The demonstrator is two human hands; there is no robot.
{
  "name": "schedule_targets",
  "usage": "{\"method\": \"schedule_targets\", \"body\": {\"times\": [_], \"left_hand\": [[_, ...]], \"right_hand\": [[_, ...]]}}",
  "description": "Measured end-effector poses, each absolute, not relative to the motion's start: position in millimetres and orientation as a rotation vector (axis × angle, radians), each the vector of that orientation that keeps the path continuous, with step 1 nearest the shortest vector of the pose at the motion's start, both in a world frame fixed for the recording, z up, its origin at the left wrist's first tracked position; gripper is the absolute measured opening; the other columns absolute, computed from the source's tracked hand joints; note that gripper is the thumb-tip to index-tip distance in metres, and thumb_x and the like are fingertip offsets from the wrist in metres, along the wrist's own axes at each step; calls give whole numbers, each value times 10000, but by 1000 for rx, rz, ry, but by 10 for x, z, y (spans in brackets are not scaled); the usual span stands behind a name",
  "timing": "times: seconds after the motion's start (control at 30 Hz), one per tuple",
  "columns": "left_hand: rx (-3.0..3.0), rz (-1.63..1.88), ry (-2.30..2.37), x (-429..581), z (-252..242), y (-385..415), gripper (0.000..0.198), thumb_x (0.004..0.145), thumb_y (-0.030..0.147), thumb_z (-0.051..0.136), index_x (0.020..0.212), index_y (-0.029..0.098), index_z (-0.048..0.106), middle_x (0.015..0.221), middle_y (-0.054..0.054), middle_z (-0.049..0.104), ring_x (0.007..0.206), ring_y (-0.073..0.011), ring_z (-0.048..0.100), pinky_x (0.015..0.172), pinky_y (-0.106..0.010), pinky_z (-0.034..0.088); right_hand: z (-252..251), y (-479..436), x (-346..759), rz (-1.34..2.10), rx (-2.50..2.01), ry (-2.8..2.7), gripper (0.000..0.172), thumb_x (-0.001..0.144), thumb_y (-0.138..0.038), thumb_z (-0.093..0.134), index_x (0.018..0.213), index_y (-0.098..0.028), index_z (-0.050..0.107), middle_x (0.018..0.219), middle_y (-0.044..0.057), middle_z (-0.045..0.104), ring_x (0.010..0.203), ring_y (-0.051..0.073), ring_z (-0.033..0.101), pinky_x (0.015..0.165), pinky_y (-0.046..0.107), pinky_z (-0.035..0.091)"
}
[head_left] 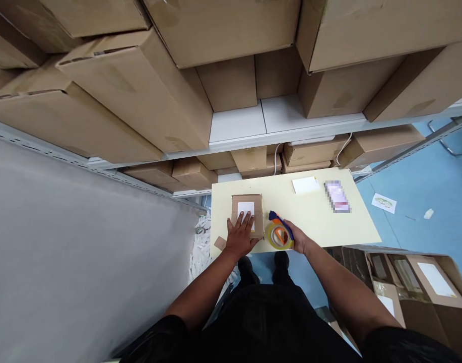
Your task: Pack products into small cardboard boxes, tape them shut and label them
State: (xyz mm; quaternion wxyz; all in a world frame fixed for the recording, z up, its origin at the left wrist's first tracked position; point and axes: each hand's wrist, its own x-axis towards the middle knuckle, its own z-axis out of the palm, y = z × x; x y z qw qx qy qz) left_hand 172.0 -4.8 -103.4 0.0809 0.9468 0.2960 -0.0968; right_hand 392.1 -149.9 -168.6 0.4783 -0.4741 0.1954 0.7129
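A small cardboard box (258, 206) with a white label (246, 207) on top lies on the pale yellow table (310, 229). My left hand (240, 236) rests flat over the box and its label, fingers spread. Just right of the box, my right hand (299, 238) is wrapped around a blue and orange tape dispenser (289, 233) carrying a roll of yellowish tape (271, 239). A gap shows between dispenser and box. At the table's left front edge, near my left wrist, sits a small brown cardboard piece (219, 243).
A white stack of labels (305, 185) and a blurred-out phone-like object (337, 196) lie farther right on the table. Shelves full of cardboard boxes (140, 85) rise behind it. A large carton (415, 322) holding labelled boxes stands at lower right. A grey wall (83, 242) bounds the left.
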Motion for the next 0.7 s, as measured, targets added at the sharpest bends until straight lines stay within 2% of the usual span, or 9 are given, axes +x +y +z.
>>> {"method": "schedule_targets", "body": {"times": [0.13, 0.23, 0.33, 0.4, 0.5, 0.6, 0.7], "left_hand": [[2755, -306, 1030, 1969, -1026, -135, 916, 929, 680, 520, 1671, 269, 171, 1738, -106, 148, 1601, -383, -25, 1199, -699, 166], [2695, -321, 1119, 2150, -1015, -238, 931, 930, 682, 507, 1675, 256, 147, 1742, -113, 118, 1600, -391, -24, 1161, -692, 253], [2645, -378, 1045, 2158, -963, -309, 1010, 886, 681, 577, 1676, 226, 140, 1744, -135, 83, 1592, -415, 49, 1125, -633, 346], [2643, -425, 890, 2067, -916, -292, 1078, 826, 665, 675, 1671, 217, 176, 1739, -157, 102, 1569, -434, 157, 1141, -573, 359], [2734, -443, 637, 1902, -874, -147, 1076, 773, 620, 774, 1652, 267, 264, 1718, -157, 209, 1535, -425, 263, 1228, -542, 246], [2836, -385, 535, 1828, -903, 42, 964, 833, 650, 712, 1639, 319, 297, 1727, -120, 198, 1582, -401, 142, 1263, -608, 51], [2858, -311, 622, 1846, -977, 131, 920, 878, 703, 618, 1643, 319, 281, 1743, -96, 134, 1599, -384, 48, 1247, -652, -35]], "right_hand": [[-1715, -2069, 3304, 1743, -982, 615, 526, 965, -625, 519, 1111, -159, 715, 997, 120, 798, 934, 267, 758, 942, 436, 577], [-1706, -2171, 2987, 1689, -861, 685, 531, 964, -630, 504, 1106, -165, 718, 982, 100, 801, 949, 265, 752, 948, 415, 574], [-1704, -2041, 3137, 1595, -885, 710, 494, 969, -602, 505, 1107, -180, 721, 949, 79, 803, 905, 252, 751, 933, 406, 577], [-1706, -1891, 3450, 1588, -927, 676, 508, 972, -610, 491, 1104, -178, 721, 943, 84, 801, 876, 253, 750, 917, 419, 581], [-1700, -1612, 3968, 1695, -1024, 562, 504, 970, -593, 513, 1107, -149, 709, 934, 109, 795, 843, 265, 747, 881, 449, 591], [-1690, -1368, 4300, 1786, -1141, 481, 488, 966, -571, 557, 1121, -129, 691, 901, 118, 786, 794, 264, 739, 833, 452, 604], [-1699, -1376, 4368, 1773, -1225, 454, 495, 966, -575, 568, 1128, -123, 683, 876, 116, 783, 758, 256, 736, 794, 437, 612]]}}
